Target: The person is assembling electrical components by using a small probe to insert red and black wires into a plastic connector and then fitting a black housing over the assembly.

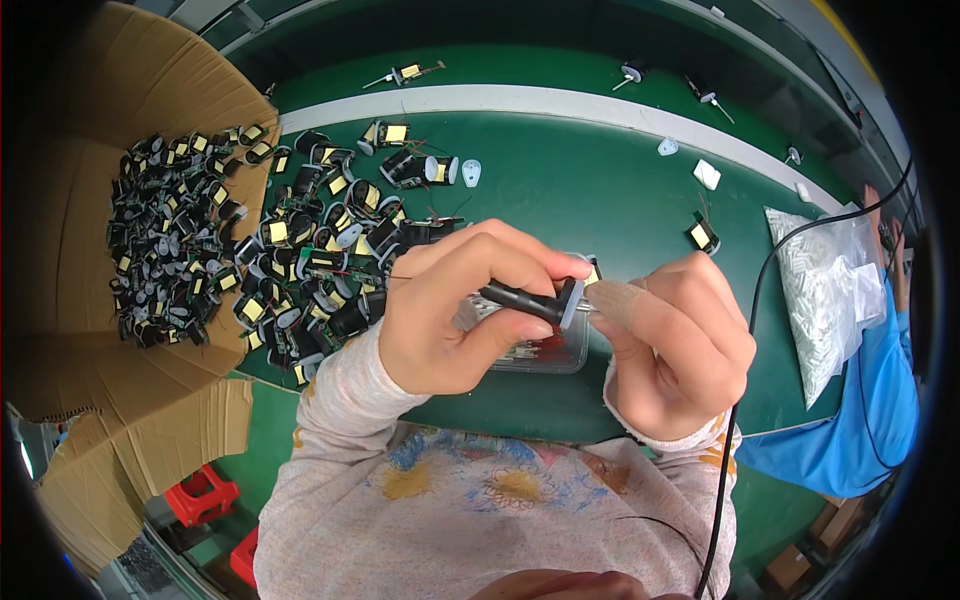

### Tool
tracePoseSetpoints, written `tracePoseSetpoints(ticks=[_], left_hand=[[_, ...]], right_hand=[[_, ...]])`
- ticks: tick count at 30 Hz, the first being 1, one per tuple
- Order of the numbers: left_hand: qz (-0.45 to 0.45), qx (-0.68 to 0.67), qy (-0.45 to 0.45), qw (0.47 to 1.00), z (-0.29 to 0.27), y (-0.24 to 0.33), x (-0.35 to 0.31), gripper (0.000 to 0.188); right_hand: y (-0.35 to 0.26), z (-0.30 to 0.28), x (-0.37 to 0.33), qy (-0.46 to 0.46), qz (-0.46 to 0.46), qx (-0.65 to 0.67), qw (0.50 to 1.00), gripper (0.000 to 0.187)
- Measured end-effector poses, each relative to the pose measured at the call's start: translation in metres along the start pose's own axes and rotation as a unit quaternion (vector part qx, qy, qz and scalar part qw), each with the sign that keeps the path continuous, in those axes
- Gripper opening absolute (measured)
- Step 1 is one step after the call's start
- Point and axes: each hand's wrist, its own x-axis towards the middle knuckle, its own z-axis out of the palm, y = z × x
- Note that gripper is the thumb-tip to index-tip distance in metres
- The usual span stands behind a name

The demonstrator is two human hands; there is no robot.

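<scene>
My left hand (440,315) is closed around a small black cylindrical motor-like part (522,300) with a grey end cap (572,303) that points right. At the cap, my right hand (685,345) pinches a thin metallic pin (587,306) between thumb and forefinger. A tan covering (615,300) wraps that forefinger's tip. Beneath both hands stands a clear plastic container (575,362) with small pieces in it, partly hidden by my hands. Left of my left hand lies a pile of similar black parts (340,215) with yellow pads, wires and grey caps.
A large open cardboard box (165,60) full of the same parts stands at left. On the green table (590,150), a bag of small white pieces (825,310) lies at right. A black cable (752,330) runs down beside my right hand. A person's blue sleeve (870,400) shows far right.
</scene>
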Motion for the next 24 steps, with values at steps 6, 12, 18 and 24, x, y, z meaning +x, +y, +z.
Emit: tracePoseSetpoints(ticks=[6,12,18,24], left_hand=[[0.0,0.057,0.055,0.997,0.01,0.008,-0.003,0.017],[-0.09,-0.034,0.048,0.994,-0.002,-0.003,0.0,0.017],[-0.207,-0.2,0.096,0.953,-0.007,-0.018,0.004,0.016],[-0.153,0.042,0.14,0.977,-0.035,-0.067,0.006,0.034]], right_hand=[[-0.008,0.01,-0.003,0.048,0.025,-0.035,0.998,0.042],[0.013,0.01,0.014,-0.065,0.157,0.137,0.976,0.01],[0.03,0.03,0.018,-0.053,0.303,0.273,0.912,0.012],[0.091,0.068,0.029,-0.101,0.332,0.272,0.898,0.019]])
